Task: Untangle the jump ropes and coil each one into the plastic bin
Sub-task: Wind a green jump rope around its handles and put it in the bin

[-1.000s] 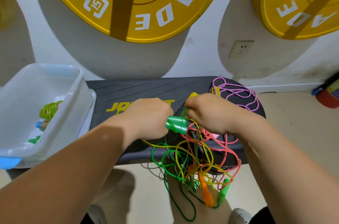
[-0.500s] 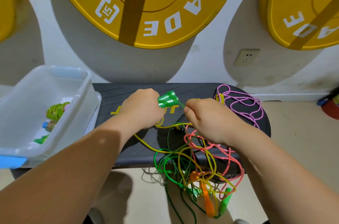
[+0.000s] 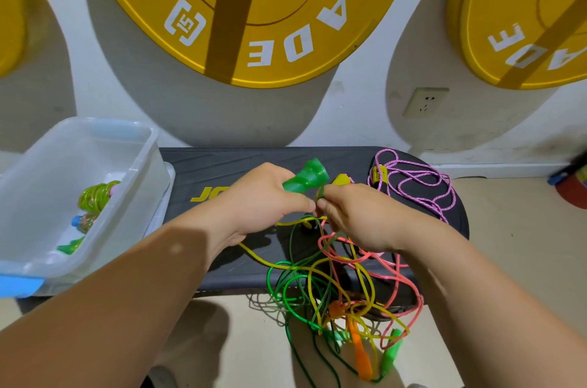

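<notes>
Hands meet above the bench [image 3: 222,165], close together, because the work is at one small spot: where a green cord [image 3: 320,194] leaves its handle [image 3: 306,179]. The left hand [image 3: 266,197] is curled round that green handle, flared end tipped up and to the right, which gives a fixed end to pull against. The right hand [image 3: 359,219] pinches the cord just beside the handle, fingertips almost touching the left thumb. I judge it is placed to run down the cord and feed it out of the tangle [image 3: 333,286].

That tangle (green, yellow and pink cords, with an orange handle [image 3: 360,352] low in it) lies partly on the bench and spills over the front edge towards the floor, so the loops hang open rather than packed. A purple rope [image 3: 413,184] lies loose on the bench's right end, seemingly apart from the knot. The bin [image 3: 149,146] stands at the bench's left end, near the left arm, and holds one coil [image 3: 95,197]. Most ropes are not yet in it. Snagging is the risk: a hard pull could tighten the crossing loops.
</notes>
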